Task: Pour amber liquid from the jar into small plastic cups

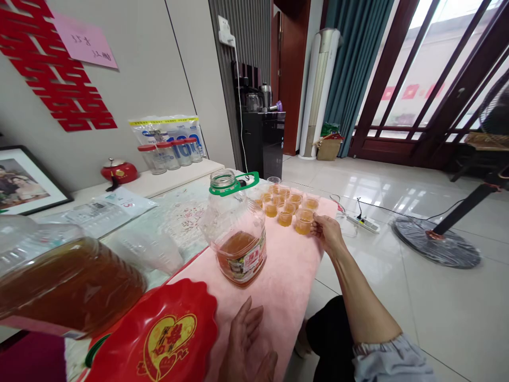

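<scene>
My right hand (325, 232) reaches out to the far end of the pink cloth (278, 265) and its fingertips pinch the nearest small cup (304, 221) of amber liquid. Several more such cups (285, 204) stand in a cluster just behind it. My left hand (246, 345) rests flat on the cloth near me, fingers apart and holding nothing. In front of it stands an open plastic jar (238, 233) with a green collar, holding a low layer of amber liquid.
A red heart-printed tray (159, 334) lies at the near left. A large jug of amber liquid (59, 281) looms at the far left. Empty jars (170, 154) and a red pot (118, 171) stand by the wall. A power strip (363, 223) and fan base (437, 241) lie on the floor.
</scene>
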Action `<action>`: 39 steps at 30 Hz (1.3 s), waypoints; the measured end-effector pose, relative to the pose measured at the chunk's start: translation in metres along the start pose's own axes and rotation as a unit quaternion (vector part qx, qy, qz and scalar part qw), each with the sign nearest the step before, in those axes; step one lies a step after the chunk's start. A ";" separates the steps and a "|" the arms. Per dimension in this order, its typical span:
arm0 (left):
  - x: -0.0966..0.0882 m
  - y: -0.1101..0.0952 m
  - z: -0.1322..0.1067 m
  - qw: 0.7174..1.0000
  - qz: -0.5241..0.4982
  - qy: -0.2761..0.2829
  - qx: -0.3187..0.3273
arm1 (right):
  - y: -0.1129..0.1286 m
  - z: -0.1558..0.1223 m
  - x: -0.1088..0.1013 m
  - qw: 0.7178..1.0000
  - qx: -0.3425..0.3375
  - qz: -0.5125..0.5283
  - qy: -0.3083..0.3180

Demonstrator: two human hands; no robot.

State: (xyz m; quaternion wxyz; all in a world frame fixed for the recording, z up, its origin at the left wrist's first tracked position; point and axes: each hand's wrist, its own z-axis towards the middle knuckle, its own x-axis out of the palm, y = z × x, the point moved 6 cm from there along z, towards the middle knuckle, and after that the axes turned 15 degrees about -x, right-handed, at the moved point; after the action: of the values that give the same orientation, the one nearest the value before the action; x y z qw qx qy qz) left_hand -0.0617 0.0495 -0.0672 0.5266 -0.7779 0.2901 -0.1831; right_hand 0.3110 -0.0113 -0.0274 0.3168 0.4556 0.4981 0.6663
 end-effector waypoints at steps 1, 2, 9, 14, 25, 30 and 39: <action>0.000 0.000 0.000 1.000 0.000 0.001 0.000 | -0.001 0.001 -0.001 1.000 0.002 -0.003 -0.004; 0.000 0.001 0.000 1.000 0.000 0.001 0.000 | -0.002 0.001 -0.002 1.000 0.005 -0.006 -0.008; -0.001 0.001 0.001 1.000 0.005 -0.003 0.000 | -0.008 0.006 -0.003 1.000 0.019 -0.013 -0.013; 0.000 0.001 0.001 1.000 0.001 0.000 -0.002 | -0.008 0.005 -0.002 1.000 0.012 -0.005 -0.007; -0.001 0.003 0.001 1.000 -0.009 0.000 -0.012 | -0.001 -0.002 0.003 1.000 -0.006 0.009 0.004; -0.001 0.003 0.001 1.000 -0.007 -0.003 -0.009 | 0.001 -0.002 0.002 1.000 -0.010 0.009 0.000; -0.001 0.005 0.004 1.000 -0.006 0.000 -0.005 | -0.001 0.006 -0.005 1.000 -0.016 0.001 -0.025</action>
State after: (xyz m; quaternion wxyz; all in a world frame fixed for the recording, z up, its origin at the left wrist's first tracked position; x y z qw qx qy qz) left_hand -0.0617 0.0514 -0.0735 0.5215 -0.7824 0.2862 -0.1842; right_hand 0.3178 -0.0128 -0.0292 0.3355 0.4671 0.4789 0.6632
